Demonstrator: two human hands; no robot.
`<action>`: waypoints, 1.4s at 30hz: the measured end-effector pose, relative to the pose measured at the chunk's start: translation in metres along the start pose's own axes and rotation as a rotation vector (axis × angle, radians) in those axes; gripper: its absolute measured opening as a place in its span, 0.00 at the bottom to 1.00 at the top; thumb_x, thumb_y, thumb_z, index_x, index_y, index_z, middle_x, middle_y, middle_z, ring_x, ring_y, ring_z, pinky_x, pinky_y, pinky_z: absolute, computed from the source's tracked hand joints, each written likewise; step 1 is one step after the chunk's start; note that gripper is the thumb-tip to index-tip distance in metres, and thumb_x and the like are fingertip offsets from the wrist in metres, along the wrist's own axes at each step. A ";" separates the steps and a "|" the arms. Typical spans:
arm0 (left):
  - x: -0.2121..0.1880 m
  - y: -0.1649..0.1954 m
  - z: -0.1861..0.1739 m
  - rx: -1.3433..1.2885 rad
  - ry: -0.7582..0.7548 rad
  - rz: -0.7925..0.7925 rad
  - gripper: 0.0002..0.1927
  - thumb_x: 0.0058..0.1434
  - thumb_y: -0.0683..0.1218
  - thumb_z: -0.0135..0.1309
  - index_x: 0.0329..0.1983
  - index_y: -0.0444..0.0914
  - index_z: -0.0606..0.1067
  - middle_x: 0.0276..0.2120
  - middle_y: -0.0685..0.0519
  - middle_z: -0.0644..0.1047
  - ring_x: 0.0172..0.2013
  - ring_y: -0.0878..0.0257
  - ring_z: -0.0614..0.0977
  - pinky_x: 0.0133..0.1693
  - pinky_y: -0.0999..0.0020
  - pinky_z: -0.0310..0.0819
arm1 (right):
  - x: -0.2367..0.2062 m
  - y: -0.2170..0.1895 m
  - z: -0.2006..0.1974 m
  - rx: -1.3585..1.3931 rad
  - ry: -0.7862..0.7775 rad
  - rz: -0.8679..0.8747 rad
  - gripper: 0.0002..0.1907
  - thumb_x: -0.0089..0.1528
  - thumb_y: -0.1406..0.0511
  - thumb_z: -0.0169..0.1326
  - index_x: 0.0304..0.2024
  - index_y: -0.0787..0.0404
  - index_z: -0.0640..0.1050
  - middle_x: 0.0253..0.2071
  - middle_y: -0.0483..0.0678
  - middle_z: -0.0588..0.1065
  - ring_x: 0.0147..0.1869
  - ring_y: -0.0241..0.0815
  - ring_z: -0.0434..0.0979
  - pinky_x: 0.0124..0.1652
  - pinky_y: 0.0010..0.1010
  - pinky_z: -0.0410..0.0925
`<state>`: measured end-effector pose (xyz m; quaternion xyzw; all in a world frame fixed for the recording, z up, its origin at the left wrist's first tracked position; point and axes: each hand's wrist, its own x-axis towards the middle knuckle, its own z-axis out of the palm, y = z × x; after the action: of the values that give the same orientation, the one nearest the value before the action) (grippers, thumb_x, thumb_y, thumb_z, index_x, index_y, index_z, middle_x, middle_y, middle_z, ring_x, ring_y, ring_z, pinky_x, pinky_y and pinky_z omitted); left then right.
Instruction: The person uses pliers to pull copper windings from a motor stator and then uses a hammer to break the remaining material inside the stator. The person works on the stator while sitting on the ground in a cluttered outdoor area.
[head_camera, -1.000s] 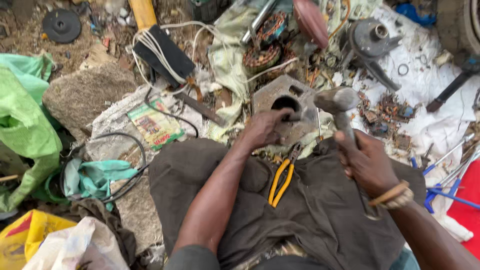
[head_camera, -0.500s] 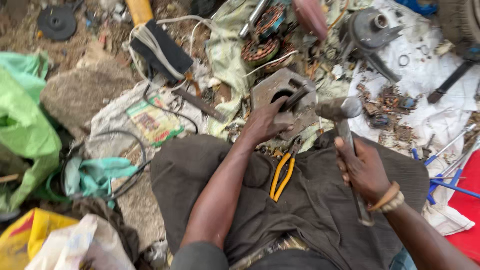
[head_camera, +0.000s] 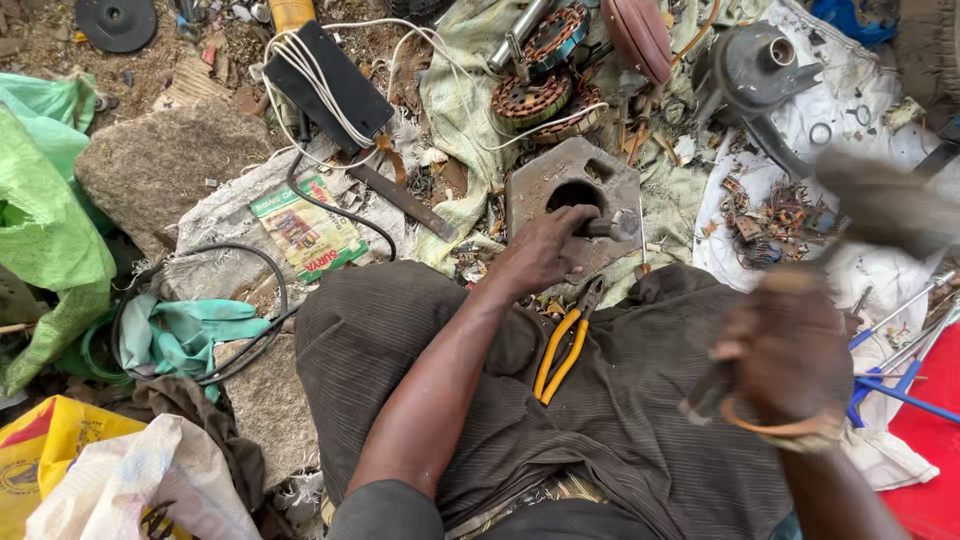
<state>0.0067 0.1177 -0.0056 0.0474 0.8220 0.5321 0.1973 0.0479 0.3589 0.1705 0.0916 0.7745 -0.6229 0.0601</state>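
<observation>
Yellow-handled pliers are seen on the lap. A metal rod is gripped by the left hand on the grey metal block; the blurred hammer, apparently clenched by the right hand, has been swung higher than before.

My left hand pins a small metal rod against the grey metal block. My right hand, blurred, grips a hammer raised right of the block. Yellow-handled pliers lie on my lap, just below the block.
</observation>
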 end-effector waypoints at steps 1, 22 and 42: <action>-0.001 0.001 0.000 0.007 0.005 0.009 0.43 0.51 0.40 0.66 0.70 0.51 0.64 0.60 0.49 0.74 0.60 0.50 0.75 0.62 0.54 0.69 | 0.003 0.004 0.013 -0.159 -0.102 0.165 0.21 0.74 0.51 0.47 0.42 0.64 0.70 0.25 0.47 0.67 0.22 0.39 0.65 0.22 0.34 0.63; -0.006 -0.008 0.001 -0.005 0.183 0.216 0.41 0.50 0.42 0.70 0.67 0.50 0.68 0.59 0.50 0.77 0.60 0.50 0.76 0.62 0.55 0.71 | -0.007 -0.006 -0.013 -0.546 -0.169 0.283 0.20 0.68 0.53 0.48 0.38 0.63 0.74 0.22 0.46 0.70 0.18 0.36 0.66 0.19 0.31 0.62; -0.003 -0.008 0.008 -0.096 0.205 0.282 0.42 0.45 0.42 0.73 0.66 0.45 0.69 0.61 0.47 0.76 0.62 0.47 0.75 0.63 0.54 0.70 | 0.002 -0.030 -0.088 0.107 0.026 -0.366 0.25 0.69 0.47 0.49 0.34 0.61 0.69 0.21 0.43 0.65 0.19 0.35 0.61 0.19 0.29 0.60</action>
<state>0.0139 0.1201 -0.0149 0.0984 0.7966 0.5952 0.0380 0.0415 0.4390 0.2181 -0.0396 0.7447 -0.6626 -0.0689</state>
